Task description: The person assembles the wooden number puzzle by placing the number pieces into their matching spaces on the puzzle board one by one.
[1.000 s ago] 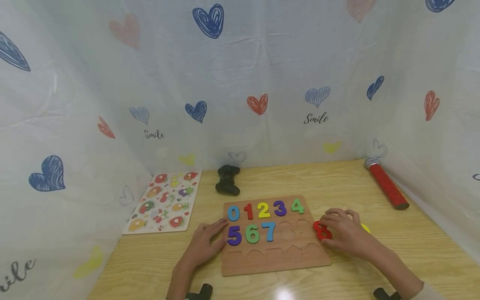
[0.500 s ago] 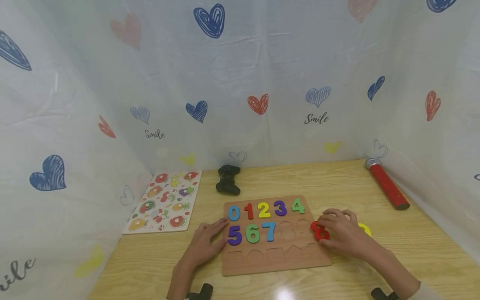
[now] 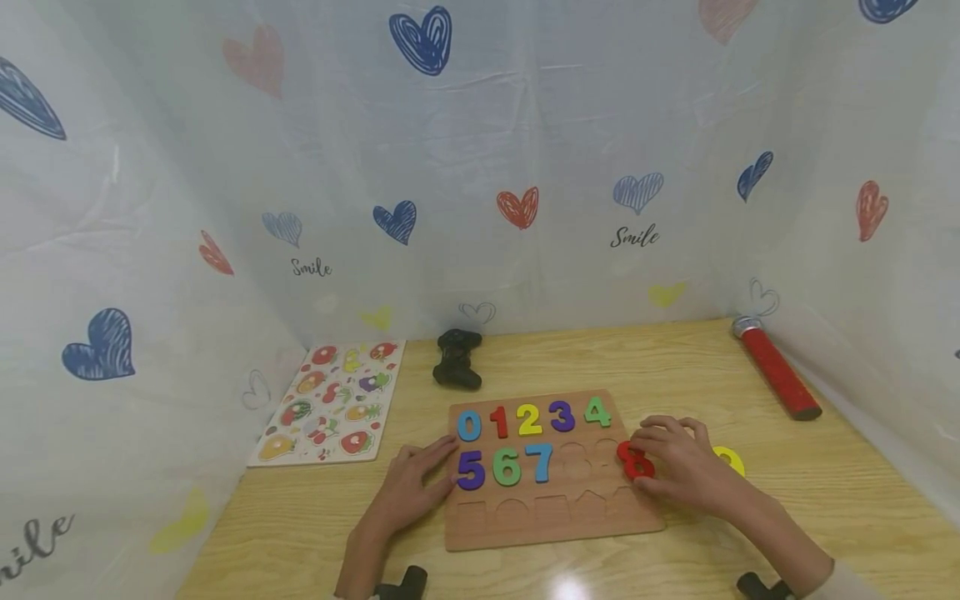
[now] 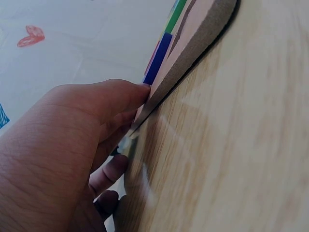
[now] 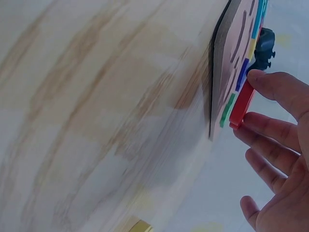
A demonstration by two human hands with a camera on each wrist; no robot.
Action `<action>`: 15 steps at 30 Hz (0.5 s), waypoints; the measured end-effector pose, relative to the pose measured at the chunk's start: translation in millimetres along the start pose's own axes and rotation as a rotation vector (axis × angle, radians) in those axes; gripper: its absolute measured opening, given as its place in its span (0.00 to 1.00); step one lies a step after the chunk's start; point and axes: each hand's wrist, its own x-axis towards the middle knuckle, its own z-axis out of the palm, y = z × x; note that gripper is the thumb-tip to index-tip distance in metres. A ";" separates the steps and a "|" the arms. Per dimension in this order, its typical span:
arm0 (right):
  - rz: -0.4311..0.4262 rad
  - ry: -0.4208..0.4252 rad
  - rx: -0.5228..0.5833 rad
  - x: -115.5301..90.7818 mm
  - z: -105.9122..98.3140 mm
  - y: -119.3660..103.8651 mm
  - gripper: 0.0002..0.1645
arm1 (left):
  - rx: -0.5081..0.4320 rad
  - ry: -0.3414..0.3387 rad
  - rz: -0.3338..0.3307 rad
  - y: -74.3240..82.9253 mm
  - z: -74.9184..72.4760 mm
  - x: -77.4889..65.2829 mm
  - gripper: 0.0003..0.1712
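A wooden number puzzle board lies on the table, with the pieces 0 to 4 in its back row and 5, 6 and 7 in the middle row. My right hand pinches a red number 8 piece between thumb and fingers. It overlaps the board's right edge in the head view; the right wrist view shows the red piece beside the board face. At the left edge, my left hand touches the board with thumb and forefinger spread apart, the thumb close beside the purple piece.
A yellow number piece lies right of the board, partly behind my right hand. Further back are a black game controller, a fruit picture board and a red tube with a silver end. A heart-printed curtain surrounds the table.
My right hand has moved slightly left with the red 8, bringing it over the board's right edge. More of the yellow piece shows. My left hand stays at the left edge.
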 end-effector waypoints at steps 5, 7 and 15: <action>-0.021 0.018 -0.002 2.8 2.1 -1.2 0.24 | 0.008 0.000 -0.002 0.2 -0.2 0.1 0.32; -0.027 0.022 -0.006 4.0 3.2 -1.6 0.24 | 0.010 -0.001 0.001 0.2 -0.3 0.1 0.32; 0.010 -0.033 -0.011 9.0 3.8 -8.3 0.24 | -0.003 -0.002 0.009 1.0 -1.4 -0.3 0.31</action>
